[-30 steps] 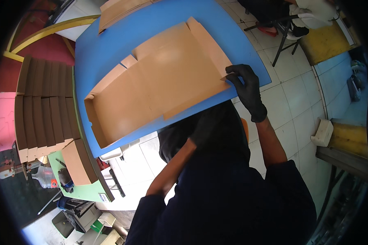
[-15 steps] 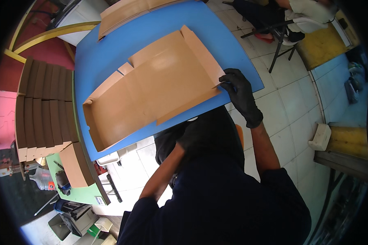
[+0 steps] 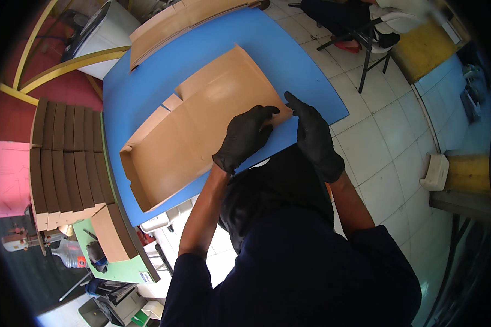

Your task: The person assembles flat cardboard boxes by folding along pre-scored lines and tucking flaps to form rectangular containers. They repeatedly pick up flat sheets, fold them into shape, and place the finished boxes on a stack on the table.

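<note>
A brown cardboard box blank lies on the blue table, with its left end wall and part of the far side folded up. Both my hands wear black gloves and meet around its near right corner. My left hand is over the near edge, its fingers curved toward the corner and its thumb apart from them. My right hand stands upright just outside the same corner, fingers stretched out, its palm side turned to the cardboard. The near right flaps are partly hidden by the left hand.
Flat cardboard blanks lie at the table's far edge. On the left, stacked brown boxes and a single box stand on a green table. A person sits on a folding chair at the far right.
My left hand has come up from below the table edge onto the box's near right part. The right hand has let go of the corner and straightened its fingers beside it.
</note>
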Tool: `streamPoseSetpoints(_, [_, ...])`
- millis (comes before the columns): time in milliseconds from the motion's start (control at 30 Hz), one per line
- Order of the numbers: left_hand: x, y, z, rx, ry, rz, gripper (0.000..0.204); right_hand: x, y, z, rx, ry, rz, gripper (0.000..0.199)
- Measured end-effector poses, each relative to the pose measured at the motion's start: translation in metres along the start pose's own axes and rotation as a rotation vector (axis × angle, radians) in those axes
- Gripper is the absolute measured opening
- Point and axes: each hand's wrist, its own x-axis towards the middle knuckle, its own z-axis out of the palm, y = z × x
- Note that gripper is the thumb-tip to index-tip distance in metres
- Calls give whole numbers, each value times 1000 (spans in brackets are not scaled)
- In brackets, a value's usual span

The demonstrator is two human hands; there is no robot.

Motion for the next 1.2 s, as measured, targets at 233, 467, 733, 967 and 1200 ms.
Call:
streamPoseSetpoints(233, [29, -12, -2, -121, -212, -125, 32, -6, -17, 6, 254, 125, 464, 62])
streamPoseSetpoints(467, [64, -18, -4, -321, -390, -224, 38, -1, -26, 30, 308, 155, 567, 50])
streamPoseSetpoints(733, [81, -17, 4, -353, -405, -134, 36, -9, -26, 24, 691, 257, 718, 48])
streamPoseSetpoints(967, [83, -16, 5, -182, -319, -104, 33, -11, -23, 27, 946, 467, 945, 40])
streamPoseSetpoints(1200, [77, -18, 8, -167, -226, -103, 25, -10, -27, 32, 1024, 538, 1016, 36])
